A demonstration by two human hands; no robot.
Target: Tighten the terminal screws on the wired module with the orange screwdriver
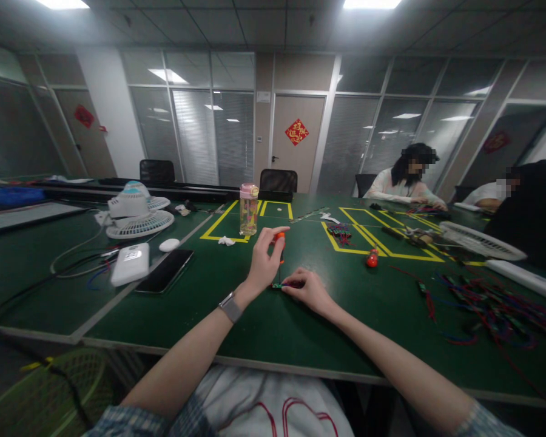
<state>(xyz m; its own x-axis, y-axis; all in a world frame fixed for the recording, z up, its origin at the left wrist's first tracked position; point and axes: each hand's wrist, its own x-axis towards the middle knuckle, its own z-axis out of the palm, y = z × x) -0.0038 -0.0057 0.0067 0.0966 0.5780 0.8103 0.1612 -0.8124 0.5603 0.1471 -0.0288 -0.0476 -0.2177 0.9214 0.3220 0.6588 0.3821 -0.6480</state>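
Note:
My left hand (pixel 264 258) is closed round the orange handle of a screwdriver (pixel 280 238), which stands upright with its thin shaft pointing down. Below the shaft, a small green circuit board (pixel 276 286) lies on the green table (pixel 246 328). The fingers of my right hand (pixel 308 290) pinch the board's right end, where dark red and blue wires show beside them. Whether the screwdriver's tip touches the board is too small to tell.
A bottle (pixel 248 209) stands beyond my left hand. Left are a phone (pixel 165 271), a white box (pixel 131 264) and a fan (pixel 139 212). Right are a red object (pixel 372 258) and wired boards (pixel 495 306). A person (pixel 407 176) sits across the table.

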